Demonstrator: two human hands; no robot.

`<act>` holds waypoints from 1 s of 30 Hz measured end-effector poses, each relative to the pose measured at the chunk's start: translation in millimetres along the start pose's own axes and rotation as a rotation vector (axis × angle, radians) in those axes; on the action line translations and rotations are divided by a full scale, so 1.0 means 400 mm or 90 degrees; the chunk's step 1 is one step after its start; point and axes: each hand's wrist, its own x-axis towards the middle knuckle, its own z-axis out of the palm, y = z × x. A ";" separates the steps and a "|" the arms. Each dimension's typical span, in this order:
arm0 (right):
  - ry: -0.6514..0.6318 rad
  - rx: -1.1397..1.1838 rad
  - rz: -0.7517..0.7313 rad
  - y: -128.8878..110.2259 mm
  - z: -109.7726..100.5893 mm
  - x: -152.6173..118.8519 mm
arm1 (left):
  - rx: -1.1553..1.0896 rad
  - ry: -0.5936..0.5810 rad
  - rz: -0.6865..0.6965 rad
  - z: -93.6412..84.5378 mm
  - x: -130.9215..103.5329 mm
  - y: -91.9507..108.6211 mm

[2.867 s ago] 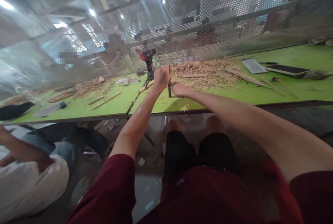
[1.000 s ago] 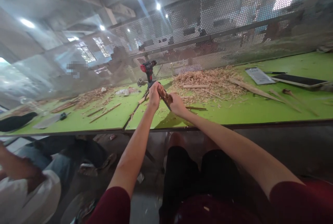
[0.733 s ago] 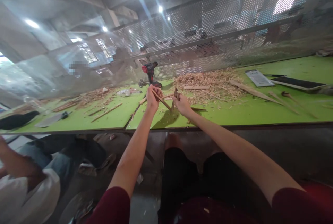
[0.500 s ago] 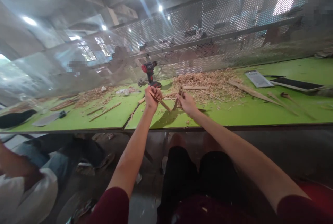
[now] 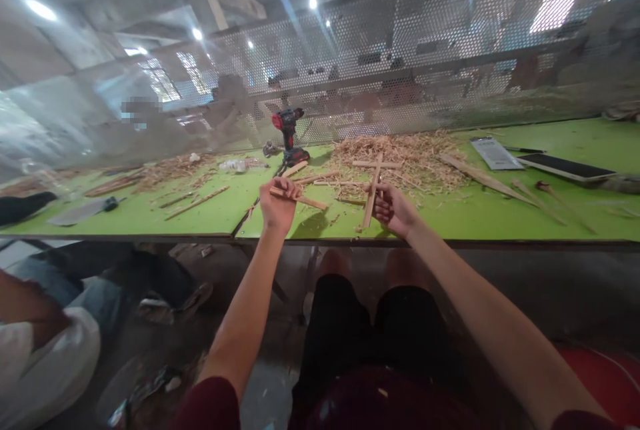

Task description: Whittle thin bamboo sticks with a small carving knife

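The person wears a dark maroon short-sleeved top, its sleeves ending above the elbows, and black shorts that stop above the knees (a few pale flecks cling to the fabric). Both forearms are bare, with no watch, glove or ring visible.

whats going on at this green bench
A person seated at the green table holds a thin wooden strip in each hand. The left hand grips one strip lying roughly level; the right hand holds another strip nearly upright. A pile of wood shavings and a red cordless drill sit beyond the hands. Another person's white sleeve shows at lower left.
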 end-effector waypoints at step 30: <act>0.035 0.169 -0.115 -0.023 -0.060 0.028 | -0.220 0.113 0.025 -0.093 -0.144 -0.028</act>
